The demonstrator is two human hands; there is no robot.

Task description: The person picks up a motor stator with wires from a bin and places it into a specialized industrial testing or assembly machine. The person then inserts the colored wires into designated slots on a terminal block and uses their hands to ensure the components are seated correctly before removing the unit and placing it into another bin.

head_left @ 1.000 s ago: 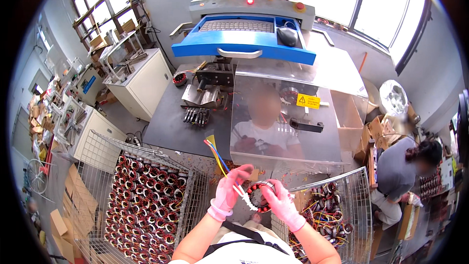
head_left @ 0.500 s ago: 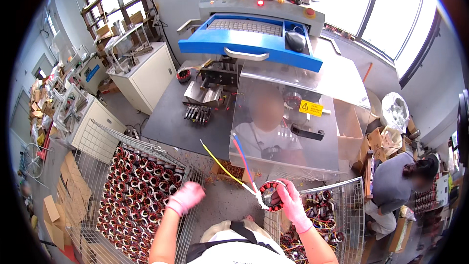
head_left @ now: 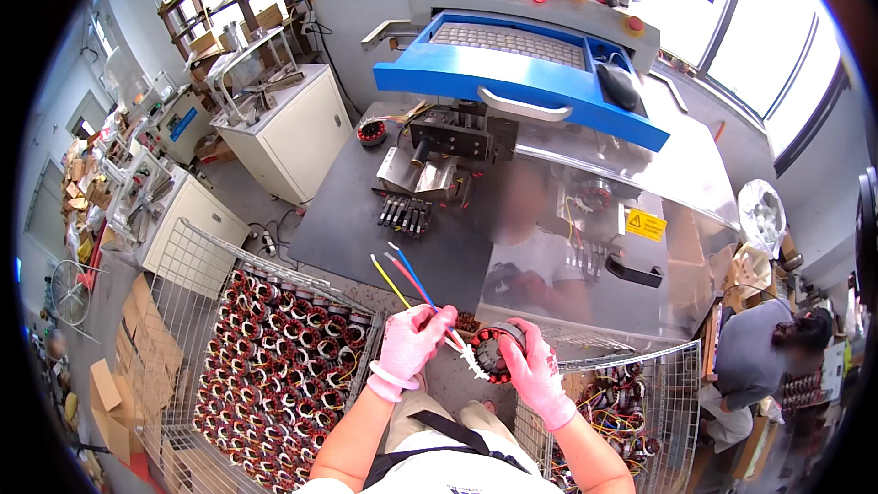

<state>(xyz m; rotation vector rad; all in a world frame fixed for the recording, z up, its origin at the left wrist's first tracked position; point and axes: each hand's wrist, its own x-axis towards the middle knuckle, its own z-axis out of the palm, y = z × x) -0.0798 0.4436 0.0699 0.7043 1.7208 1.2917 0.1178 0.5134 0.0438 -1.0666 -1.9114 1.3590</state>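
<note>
My right hand (head_left: 538,373), in a pink glove, grips a motor stator (head_left: 491,353), a dark ring with red-edged slots. White-sleeved lead wires (head_left: 455,339) run from it to the left, ending in yellow, red and blue tips. My left hand (head_left: 414,338), gloved in pink too, is closed on these leads between the stator and their tips. Both hands are in front of my body, between two wire baskets. Ahead of them, a machine fixture (head_left: 430,169) with a row of small black clamps (head_left: 405,216) stands on the dark worktable (head_left: 338,210).
On the left, a wire basket (head_left: 206,247) holds rows of stators; another wire basket (head_left: 681,402) on the right holds more with loose leads. A clear hinged cover (head_left: 549,302) and a blue keyboard drawer (head_left: 439,82) are ahead. A person (head_left: 754,361) crouches at far right.
My left hand has moved right and taken hold of the stator's lead wires. My right hand has turned the stator. The whole view has shifted slightly.
</note>
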